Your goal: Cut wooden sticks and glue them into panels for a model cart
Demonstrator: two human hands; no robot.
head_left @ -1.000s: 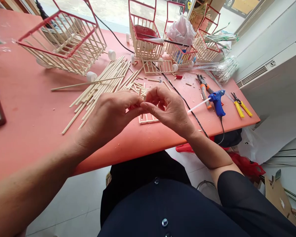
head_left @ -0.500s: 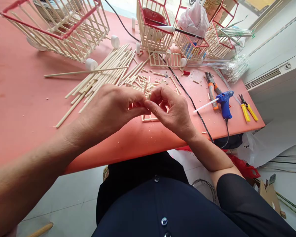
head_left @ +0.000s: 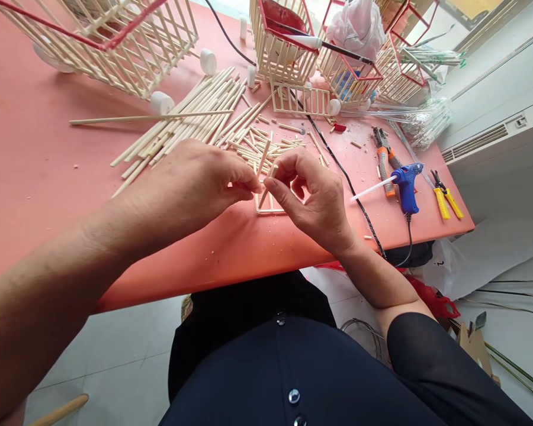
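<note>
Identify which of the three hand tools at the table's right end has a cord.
The blue glue gun, lying between the orange-handled pliers and the yellow-handled cutters. A black cord leaves its grip; the other two have none.

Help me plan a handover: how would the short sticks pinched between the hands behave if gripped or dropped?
The short sticks are thin bare wood, so likely light and stiff, yet easy to snap. The left hand and right hand pinch them by fingertips, so they probably need little force. Dropped on the table, they might roll.
</note>
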